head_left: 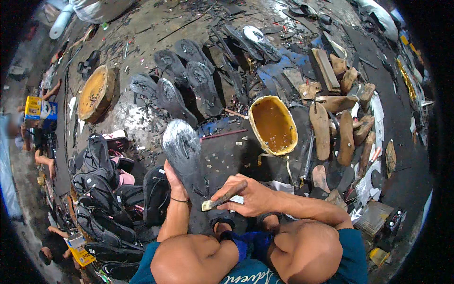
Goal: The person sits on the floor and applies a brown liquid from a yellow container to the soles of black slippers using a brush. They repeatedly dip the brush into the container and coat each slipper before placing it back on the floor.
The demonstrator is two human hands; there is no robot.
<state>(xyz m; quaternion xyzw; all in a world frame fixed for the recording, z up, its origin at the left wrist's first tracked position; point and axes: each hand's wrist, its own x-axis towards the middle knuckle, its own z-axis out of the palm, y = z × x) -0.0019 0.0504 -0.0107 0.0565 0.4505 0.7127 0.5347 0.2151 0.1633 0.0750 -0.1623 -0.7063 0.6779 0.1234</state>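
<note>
My left hand (pixel 175 182) is closed on a dark shoe sole (pixel 183 151), held upright in front of my knees. Its upper end is coated with something whitish and shiny. In my right hand (pixel 251 198) is a short glue brush (pixel 231 191), its dark handle gripped in the fingers. The pale, caked bristle end points left, close to the sole's lower part; whether they touch I cannot tell. Beyond my right hand stands an oval tub (pixel 256 137) with a crusted yellow rim, holding amber-brown liquid.
Dark soles (pixel 204 85) with shiny coating lie ahead. Black and pink sandals (pixel 101 199) are heaped at left, near a round yellowish crusted block (pixel 94 94). Wooden shoe lasts (pixel 319 130) stand at right. A thin reddish stick (pixel 224 134) and scraps litter the floor. Other people sit at far left.
</note>
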